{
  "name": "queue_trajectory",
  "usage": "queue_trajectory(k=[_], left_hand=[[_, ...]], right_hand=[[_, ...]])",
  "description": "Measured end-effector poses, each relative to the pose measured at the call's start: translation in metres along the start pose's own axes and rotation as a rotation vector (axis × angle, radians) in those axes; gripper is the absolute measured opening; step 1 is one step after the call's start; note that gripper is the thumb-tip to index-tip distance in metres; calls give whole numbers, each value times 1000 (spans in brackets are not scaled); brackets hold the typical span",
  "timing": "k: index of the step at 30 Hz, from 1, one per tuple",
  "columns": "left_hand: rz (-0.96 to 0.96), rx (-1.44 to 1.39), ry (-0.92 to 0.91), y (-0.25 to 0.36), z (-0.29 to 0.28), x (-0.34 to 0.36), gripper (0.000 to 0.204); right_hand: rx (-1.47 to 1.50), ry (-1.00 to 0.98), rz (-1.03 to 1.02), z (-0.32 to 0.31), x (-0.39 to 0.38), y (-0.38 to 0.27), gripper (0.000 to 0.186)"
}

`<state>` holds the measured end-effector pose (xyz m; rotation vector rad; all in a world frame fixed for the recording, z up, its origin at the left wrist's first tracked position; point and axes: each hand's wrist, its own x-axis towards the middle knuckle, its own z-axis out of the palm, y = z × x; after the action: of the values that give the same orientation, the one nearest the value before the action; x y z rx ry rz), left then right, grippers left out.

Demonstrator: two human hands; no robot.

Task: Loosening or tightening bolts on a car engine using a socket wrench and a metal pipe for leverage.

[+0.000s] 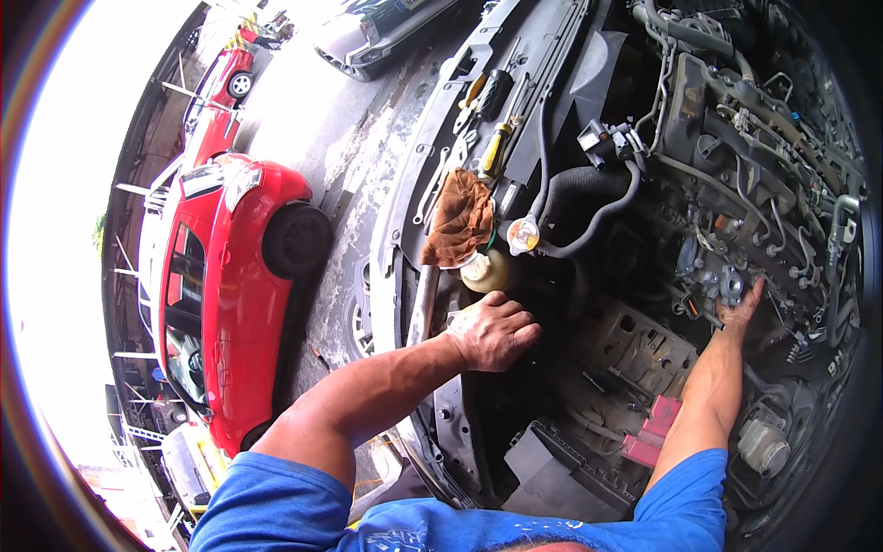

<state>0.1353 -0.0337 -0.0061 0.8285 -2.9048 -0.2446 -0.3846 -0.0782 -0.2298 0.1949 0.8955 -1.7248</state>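
My left hand [497, 333] is curled into a fist over the front edge of the open engine bay, just below a yellowed reservoir with a pale cap [485, 270]. Whatever its fingers may hold is hidden. Deep on the right side, my right hand [741, 305] reaches to the engine [704, 120]. Its fingers are around a silver metal engine part with a round opening [731, 284], and some fingertips are out of sight behind it. A brown rag [460, 219] lies beside the reservoir.
Screwdrivers, one yellow-handled [497, 150], and wrenches [441, 179] lie along the front panel. A black hose [602, 207] runs from the radiator cap [523, 235]. Nearer are a black box [561, 469], a pink-red block [651, 431] and a fluid reservoir [765, 449]. A red car [244, 304] stands left.
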Motion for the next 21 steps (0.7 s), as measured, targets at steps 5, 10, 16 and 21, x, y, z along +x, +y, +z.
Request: queue_trajectory(k=[5, 10, 16, 21], left_hand=[[-7, 8, 4, -1, -1, 0, 23], [-1, 2, 3, 0, 0, 1, 22], [-8, 12, -8, 0, -1, -1, 23], [-6, 4, -6, 0, 0, 0, 24]], right_hand=[[-13, 23, 25, 3, -3, 2, 64], [-11, 19, 42, -6, 4, -4, 65], [17, 55, 41, 3, 1, 1, 65], [-9, 4, 24, -8, 6, -1, 66]])
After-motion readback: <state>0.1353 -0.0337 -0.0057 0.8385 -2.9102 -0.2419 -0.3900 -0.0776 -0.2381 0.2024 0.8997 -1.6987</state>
